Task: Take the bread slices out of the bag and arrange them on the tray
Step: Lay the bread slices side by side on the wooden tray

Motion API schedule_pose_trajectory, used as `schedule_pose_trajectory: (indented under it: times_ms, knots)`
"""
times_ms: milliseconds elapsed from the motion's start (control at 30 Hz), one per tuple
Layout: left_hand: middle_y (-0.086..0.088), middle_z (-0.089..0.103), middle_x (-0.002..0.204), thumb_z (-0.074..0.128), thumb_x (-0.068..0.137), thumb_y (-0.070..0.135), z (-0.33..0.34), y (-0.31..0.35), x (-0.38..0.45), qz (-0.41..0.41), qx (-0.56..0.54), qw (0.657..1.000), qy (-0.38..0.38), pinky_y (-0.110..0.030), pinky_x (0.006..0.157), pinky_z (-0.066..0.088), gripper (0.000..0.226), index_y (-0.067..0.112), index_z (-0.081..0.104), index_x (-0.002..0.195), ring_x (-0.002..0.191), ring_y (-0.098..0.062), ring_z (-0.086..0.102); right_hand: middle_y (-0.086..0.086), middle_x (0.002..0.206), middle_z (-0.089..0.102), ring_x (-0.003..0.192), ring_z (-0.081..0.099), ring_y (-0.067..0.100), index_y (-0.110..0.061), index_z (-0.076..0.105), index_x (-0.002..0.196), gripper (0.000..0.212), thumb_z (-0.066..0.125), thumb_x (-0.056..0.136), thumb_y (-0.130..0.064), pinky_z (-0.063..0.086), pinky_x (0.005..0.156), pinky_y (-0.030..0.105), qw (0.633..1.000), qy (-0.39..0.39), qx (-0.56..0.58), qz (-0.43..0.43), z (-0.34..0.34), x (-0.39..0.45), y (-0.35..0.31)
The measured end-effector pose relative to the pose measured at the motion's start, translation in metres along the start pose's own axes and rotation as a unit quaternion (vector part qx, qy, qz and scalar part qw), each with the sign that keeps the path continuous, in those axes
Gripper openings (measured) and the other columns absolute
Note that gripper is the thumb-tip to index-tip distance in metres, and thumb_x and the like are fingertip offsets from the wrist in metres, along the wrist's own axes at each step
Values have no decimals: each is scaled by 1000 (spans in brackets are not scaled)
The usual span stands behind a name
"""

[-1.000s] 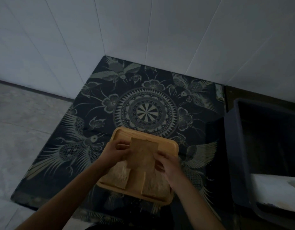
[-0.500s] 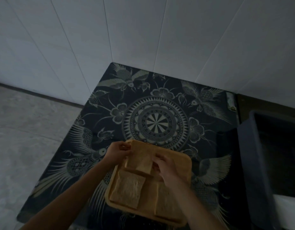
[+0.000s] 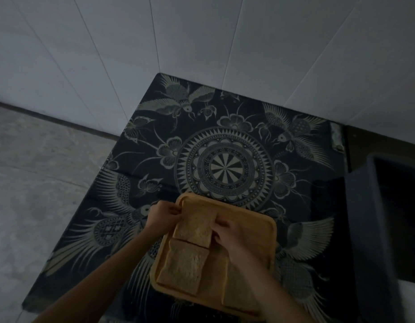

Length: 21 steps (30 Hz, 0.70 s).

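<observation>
A wooden tray rests on the patterned dark tabletop. One bread slice lies flat at the tray's near left. Another slice lies at the near right, partly hidden by my right forearm. A third slice sits in the tray's far left part, held at its edges by both hands. My left hand pinches its left far corner at the tray rim. My right hand grips its right side. No bag is in view.
A dark plastic bin stands just right of the table, with something white at its lower right. White tiled walls meet behind the table. A grey floor lies to the left.
Both hands have lowered the third slice from above the tray down into its far left part. The view has shifted, so the tray appears lower and further right.
</observation>
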<state>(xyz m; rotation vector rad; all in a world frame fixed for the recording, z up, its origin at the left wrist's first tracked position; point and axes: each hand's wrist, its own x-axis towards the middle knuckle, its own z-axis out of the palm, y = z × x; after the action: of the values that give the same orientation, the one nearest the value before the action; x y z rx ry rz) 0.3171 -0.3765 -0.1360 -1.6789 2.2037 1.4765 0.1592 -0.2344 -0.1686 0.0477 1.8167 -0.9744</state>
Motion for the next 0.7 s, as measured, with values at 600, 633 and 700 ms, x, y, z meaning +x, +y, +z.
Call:
schedule_pose_trajectory:
  times_ms: [600,633,700]
  knots:
    - [-2,79,106,66,90,11,0,-1,-3,27,2,999,24,-25,75,62,24,13,77,111,82,-7,73,-12,95,65,85,70,8,-11,69,125,29,72,96,-17,65,80,32,984,31,-137,-109,-2,-2,4]
    - [-2,79,102,65,91,12,1,-1,-4,29,8,999,29,-19,65,59,24,14,78,111,71,-5,71,-12,95,65,82,69,6,-11,69,125,29,71,96,-17,64,73,26,984,31,-135,-108,-2,-2,3]
    - [-2,80,97,65,91,13,2,-1,-5,27,15,999,34,-9,51,48,25,14,78,112,56,-2,64,-10,95,65,81,68,5,-9,68,127,30,70,97,-16,60,63,17,985,28,-131,-109,-2,-3,1]
